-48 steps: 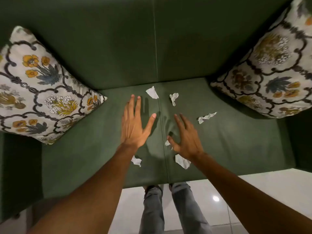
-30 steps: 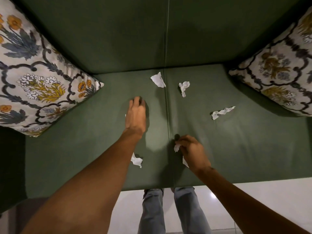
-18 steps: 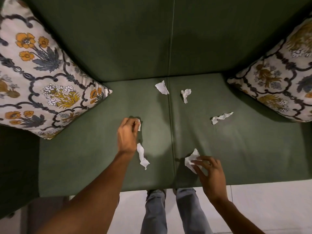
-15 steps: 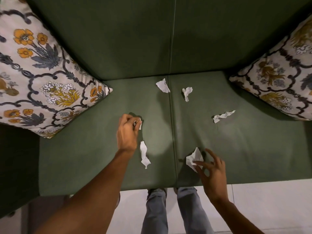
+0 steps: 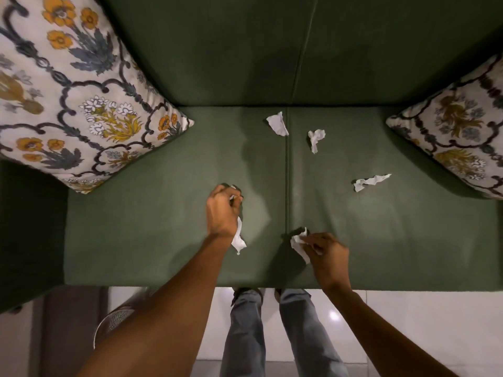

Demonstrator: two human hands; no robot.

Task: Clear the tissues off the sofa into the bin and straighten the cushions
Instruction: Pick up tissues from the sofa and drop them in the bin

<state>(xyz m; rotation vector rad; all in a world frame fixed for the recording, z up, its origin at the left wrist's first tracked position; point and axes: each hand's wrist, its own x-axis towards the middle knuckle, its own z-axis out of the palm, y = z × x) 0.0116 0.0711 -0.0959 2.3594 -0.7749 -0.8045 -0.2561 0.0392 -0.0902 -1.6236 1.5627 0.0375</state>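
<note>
On the green sofa seat (image 5: 394, 235) my left hand (image 5: 221, 210) is closed on a small tissue scrap; a longer white tissue (image 5: 239, 238) lies just under its wrist, whether held I cannot tell. My right hand (image 5: 325, 254) pinches a crumpled tissue (image 5: 298, 242) near the seat's front edge. Three more tissues lie loose farther back: one (image 5: 277, 123) on the centre seam, one (image 5: 315, 138) to its right, and a long twisted one (image 5: 370, 182). A floral cushion (image 5: 73, 99) leans in the left corner, another floral cushion (image 5: 460, 131) in the right corner.
A round mesh bin (image 5: 114, 322) shows on the floor at the left, partly hidden behind my left forearm. My legs in grey jeans (image 5: 272, 330) stand on white floor tiles (image 5: 408, 308) just in front of the sofa. The dark left armrest (image 5: 30, 227) borders the seat.
Both hands have gone from spread flat over the seat to closed on tissues. The right hand drew back to the front edge and gripped its tissue more tightly.
</note>
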